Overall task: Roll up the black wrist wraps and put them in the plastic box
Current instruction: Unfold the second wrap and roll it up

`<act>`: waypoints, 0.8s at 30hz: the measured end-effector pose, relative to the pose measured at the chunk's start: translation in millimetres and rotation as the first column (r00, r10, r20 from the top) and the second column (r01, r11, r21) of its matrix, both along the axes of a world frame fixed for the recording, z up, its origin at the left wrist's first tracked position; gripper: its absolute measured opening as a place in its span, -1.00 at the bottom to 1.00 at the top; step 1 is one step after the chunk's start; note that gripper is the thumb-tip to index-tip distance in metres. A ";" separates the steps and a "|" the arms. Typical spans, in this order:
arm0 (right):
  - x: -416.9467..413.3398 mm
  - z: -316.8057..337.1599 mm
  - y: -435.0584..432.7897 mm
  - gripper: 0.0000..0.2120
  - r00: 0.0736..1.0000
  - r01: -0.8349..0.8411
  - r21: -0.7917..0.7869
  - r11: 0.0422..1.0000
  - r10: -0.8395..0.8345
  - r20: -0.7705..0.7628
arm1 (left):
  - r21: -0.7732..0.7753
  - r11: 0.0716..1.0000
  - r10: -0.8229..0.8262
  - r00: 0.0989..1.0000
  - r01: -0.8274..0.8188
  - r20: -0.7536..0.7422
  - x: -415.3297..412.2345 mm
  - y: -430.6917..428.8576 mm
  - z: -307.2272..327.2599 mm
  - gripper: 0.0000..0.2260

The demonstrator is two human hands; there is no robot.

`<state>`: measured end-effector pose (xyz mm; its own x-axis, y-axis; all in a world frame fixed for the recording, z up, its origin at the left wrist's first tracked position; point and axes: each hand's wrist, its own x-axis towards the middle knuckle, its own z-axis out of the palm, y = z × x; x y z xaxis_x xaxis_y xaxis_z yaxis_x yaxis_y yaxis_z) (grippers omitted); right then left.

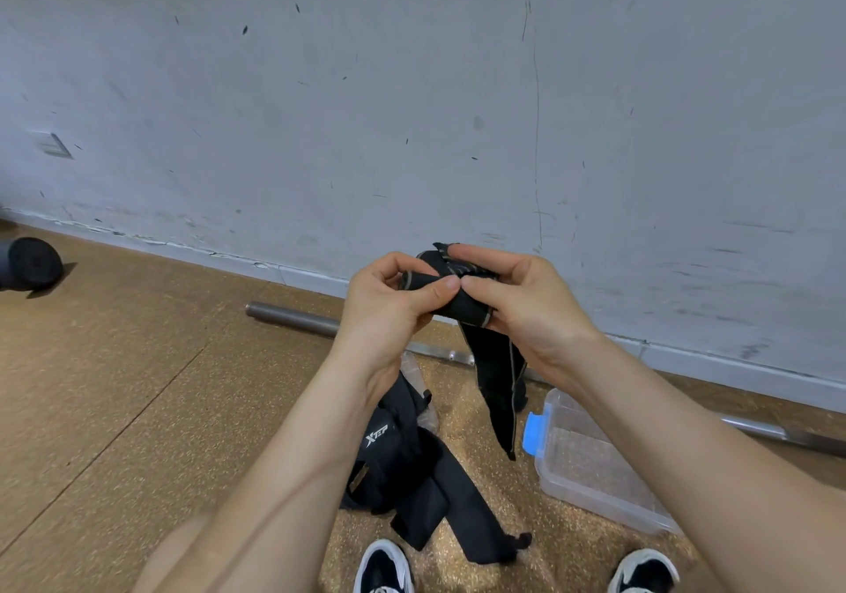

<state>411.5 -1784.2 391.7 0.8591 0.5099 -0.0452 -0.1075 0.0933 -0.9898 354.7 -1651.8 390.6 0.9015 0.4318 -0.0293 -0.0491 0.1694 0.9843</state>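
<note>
Cork floor, grey wall, plastic box

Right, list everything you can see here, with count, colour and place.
held wrap: one, black, partly rolled between both hands, tail hanging
heap of wraps: count unclear, black, floor below the hands
plastic box: one, clear with blue latch, floor at right
metal bar: one, grey, floor along the wall
dark roll: one, black, floor far left
shoes: two, black and white, bottom edge
left hand: pinches the held wrap
right hand: pinches the held wrap
</note>
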 end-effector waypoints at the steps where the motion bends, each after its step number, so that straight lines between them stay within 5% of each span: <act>1: -1.4 0.0 1.1 -0.68 1.000 -0.018 0.017 1.000 0.019 -0.021 | -0.006 1.000 0.026 1.000 -0.026 -0.004 1.0 0.0 -1.2 -0.77; 6: -4.4 -3.2 0.4 -0.63 0.998 -0.063 0.026 0.998 0.063 -0.030 | 0.007 0.999 -0.048 0.998 0.048 -0.038 1.6 2.7 -2.0 -0.76; 9: -2.9 0.8 -2.5 -0.71 0.993 -0.079 0.095 0.992 0.087 -0.081 | -0.011 0.978 -0.209 0.977 0.209 -0.028 -1.7 10.9 0.0 -0.87; 13: -0.6 7.7 -6.7 -0.76 0.976 -0.104 0.226 0.969 0.143 -0.163 | -0.039 0.908 -0.412 0.905 0.418 0.102 -7.4 24.7 2.2 -0.74; 18: -3.1 8.2 -5.7 -0.79 0.959 -0.146 0.240 0.960 0.197 -0.203 | 0.024 0.944 -0.328 0.937 0.328 0.116 -5.1 29.0 -1.8 -0.85; 24: -4.7 9.6 -6.1 -0.87 0.991 -0.133 0.015 0.991 0.132 0.035 | 0.020 0.986 -0.169 0.978 0.168 0.121 -3.8 10.7 2.2 -0.89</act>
